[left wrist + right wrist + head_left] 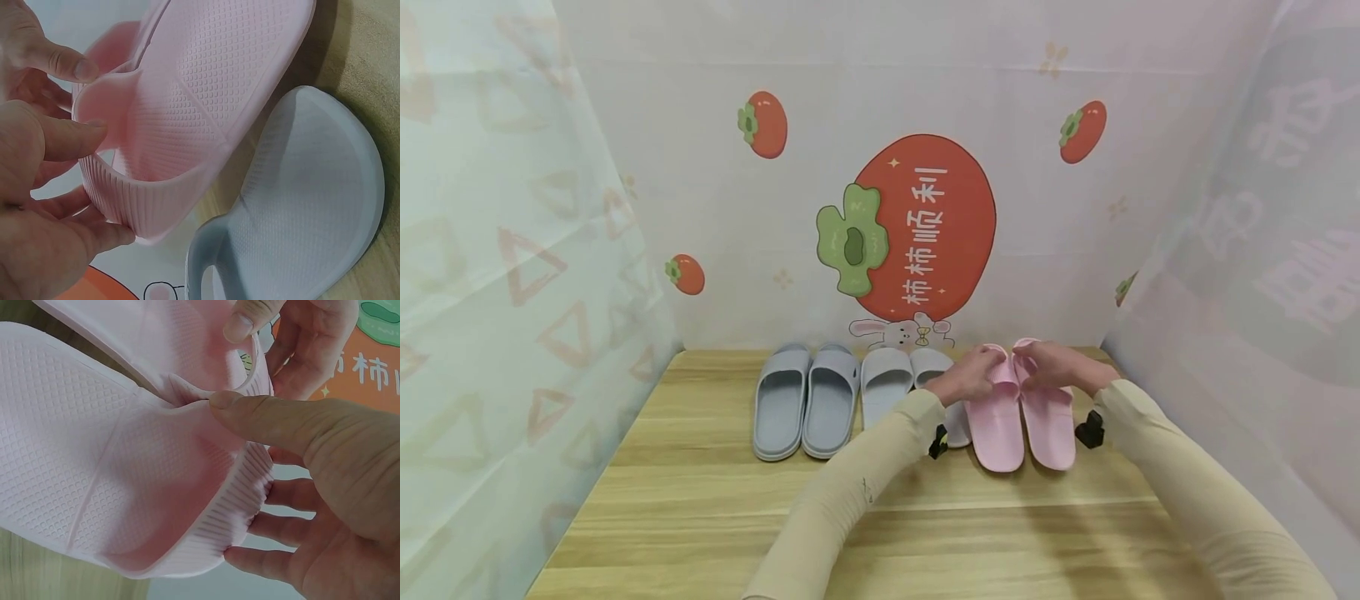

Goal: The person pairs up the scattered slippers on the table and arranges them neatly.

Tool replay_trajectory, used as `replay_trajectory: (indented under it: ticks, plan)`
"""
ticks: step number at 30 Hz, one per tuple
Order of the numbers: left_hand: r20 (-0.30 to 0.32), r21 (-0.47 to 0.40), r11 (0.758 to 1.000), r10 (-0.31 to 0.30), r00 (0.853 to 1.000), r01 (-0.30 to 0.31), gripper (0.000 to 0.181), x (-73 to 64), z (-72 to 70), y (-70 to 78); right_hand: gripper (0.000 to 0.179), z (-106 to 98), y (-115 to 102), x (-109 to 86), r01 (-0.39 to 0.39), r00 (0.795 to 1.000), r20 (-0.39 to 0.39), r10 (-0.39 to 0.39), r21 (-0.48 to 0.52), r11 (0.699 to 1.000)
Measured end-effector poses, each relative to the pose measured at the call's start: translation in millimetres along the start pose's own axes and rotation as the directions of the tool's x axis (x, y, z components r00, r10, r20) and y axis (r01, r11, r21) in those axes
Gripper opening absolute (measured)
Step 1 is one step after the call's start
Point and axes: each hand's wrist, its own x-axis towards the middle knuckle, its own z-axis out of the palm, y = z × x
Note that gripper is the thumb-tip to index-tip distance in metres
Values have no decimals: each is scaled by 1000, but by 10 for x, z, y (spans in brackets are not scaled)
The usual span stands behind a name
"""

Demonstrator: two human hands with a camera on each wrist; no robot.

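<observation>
A pair of pink slippers stands at the right end of a row, toes toward the back wall. My left hand point(970, 375) grips the strap of the left pink slipper point(997, 433), thumb over the inner edge and fingers along the ribbed outside, as the left wrist view shows. The right pink slipper point(1049, 429) has its strap pinched by my right hand point(325, 469), thumb at the inner edge and fingertips spread over the ribs. Both thumbs are close together where the two straps meet. Beside the left pink slipper lies a pale slipper point(306, 181), partly behind my left forearm.
Left of the pink pair stand white slippers point(883, 404), then a pair of grey slippers point(781, 412). They rest on a wood-grain tabletop point(700, 500). Printed cloth walls point(1037, 250) enclose the back and both sides, close beyond the slippers' toes.
</observation>
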Motion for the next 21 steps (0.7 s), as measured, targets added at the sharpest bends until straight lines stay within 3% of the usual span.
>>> replay_trajectory:
  ticks: [9, 21]
  plan:
    - [-19, -15, 999, -33, 999, 33, 59, 55, 38, -5, 33, -15, 40, 18, -32, 999, 17, 32, 11, 999]
    - [-58, -53, 997, -60, 997, 57, 58, 172, 74, -33, 41, -81, 72, 64, -28, 1000, -14, 28, -13, 1000]
